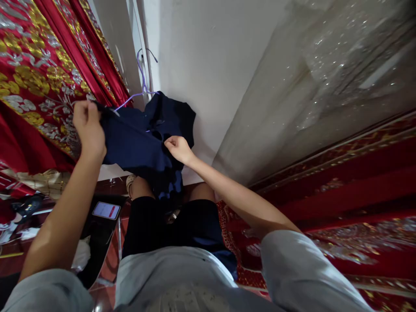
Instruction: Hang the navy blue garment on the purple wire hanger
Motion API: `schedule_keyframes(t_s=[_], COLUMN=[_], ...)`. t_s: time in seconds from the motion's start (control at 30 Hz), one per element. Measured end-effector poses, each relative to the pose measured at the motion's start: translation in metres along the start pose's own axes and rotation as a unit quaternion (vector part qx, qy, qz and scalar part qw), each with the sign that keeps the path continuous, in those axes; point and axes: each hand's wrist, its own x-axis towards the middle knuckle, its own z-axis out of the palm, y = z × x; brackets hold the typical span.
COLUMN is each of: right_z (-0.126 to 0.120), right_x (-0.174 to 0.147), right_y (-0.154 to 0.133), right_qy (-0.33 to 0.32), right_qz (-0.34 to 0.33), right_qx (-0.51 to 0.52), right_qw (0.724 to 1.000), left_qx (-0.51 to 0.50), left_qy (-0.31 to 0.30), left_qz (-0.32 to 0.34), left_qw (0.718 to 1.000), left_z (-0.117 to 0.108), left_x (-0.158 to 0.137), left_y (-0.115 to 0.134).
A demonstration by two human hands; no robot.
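Observation:
A dark navy garment (146, 138) hangs in front of me, partly on a purple wire hanger (142, 82) whose hook points up by the white wall. My left hand (87, 128) is closed on the garment's left shoulder, near the hanger's arm. At the middle of the cloth, around the neckline, my right hand (178, 148) pinches the fabric. The lower part of the garment drapes down over my knees.
A red and gold embroidered curtain (39, 73) hangs at the left. To the right lies a red patterned bed cover (341, 186) under a glittery grey panel (325, 78). A phone (106, 210) with a lit screen rests on a dark surface at lower left.

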Motion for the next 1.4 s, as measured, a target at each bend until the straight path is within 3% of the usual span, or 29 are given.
schedule_keyframes(t_s=[0.03, 0.1, 0.2, 0.3, 0.4, 0.5, 0.63, 0.73, 0.8, 0.87, 0.97, 1.07, 1.13, 1.2, 1.3, 1.33, 1.4], right_z=[0.000, 0.000, 0.001, -0.004, -0.013, -0.011, 0.005, 0.012, 0.009, 0.003, -0.010, -0.019, -0.019, -0.014, -0.005, -0.003, -0.006], right_x=[-0.004, -0.012, -0.015, -0.015, -0.018, -0.027, -0.039, -0.045, -0.047, -0.044, -0.025, 0.005, 0.020, 0.023, 0.004, -0.006, -0.024], right_y=[0.002, 0.003, 0.002, 0.008, 0.021, 0.027, 0.014, -0.006, -0.020, -0.032, -0.046, -0.053, -0.055, -0.057, -0.064, -0.067, -0.073], right_qy=[-0.011, -0.042, -0.078, -0.093, -0.141, -0.210, -0.299, -0.285, -0.259, -0.263, -0.268, -0.157, -0.084, -0.092, -0.179, -0.203, -0.240], right_qz=[-0.006, -0.018, -0.029, -0.020, -0.041, -0.091, -0.170, -0.082, -0.025, -0.022, -0.103, -0.197, -0.210, -0.199, -0.231, -0.253, -0.292], right_qx=[-0.006, -0.014, -0.015, -0.037, -0.149, -0.209, -0.041, 0.091, 0.134, 0.148, 0.111, 0.027, 0.016, 0.029, -0.049, -0.106, -0.223], right_qw=[1.000, 0.999, 0.996, 0.995, 0.978, 0.951, 0.938, 0.951, 0.956, 0.953, 0.951, 0.967, 0.974, 0.975, 0.955, 0.940, 0.898], left_qx=[-0.028, -0.065, -0.062, -0.065, -0.122, -0.163, -0.027, 0.051, 0.059, 0.035, 0.021, 0.032, 0.051, 0.088, 0.095, 0.075, 0.036], left_qy=[0.058, 0.120, 0.099, 0.065, 0.025, -0.088, -0.262, -0.278, -0.276, -0.306, -0.381, -0.479, -0.514, -0.479, -0.346, -0.324, -0.357], left_qz=[-0.117, -0.304, -0.412, -0.448, -0.387, -0.247, -0.045, 0.072, 0.071, -0.005, -0.149, -0.219, -0.218, -0.171, -0.066, -0.047, -0.042], left_qw=[0.991, 0.943, 0.904, 0.889, 0.914, 0.951, 0.964, 0.957, 0.957, 0.951, 0.912, 0.850, 0.828, 0.856, 0.931, 0.942, 0.932], left_z=[-0.012, -0.032, -0.049, -0.049, -0.034, -0.010, 0.019, 0.026, 0.024, 0.018, 0.001, -0.021, -0.032, -0.037, -0.032, -0.028, -0.019], left_x=[-0.004, -0.022, -0.060, -0.090, -0.107, -0.119, -0.130, -0.130, -0.127, -0.127, -0.139, -0.156, -0.161, -0.157, -0.137, -0.129, -0.117], left_y=[-0.007, -0.021, -0.042, -0.058, -0.058, -0.035, 0.013, 0.029, 0.019, -0.005, -0.045, -0.064, -0.064, -0.057, -0.047, -0.044, -0.040])
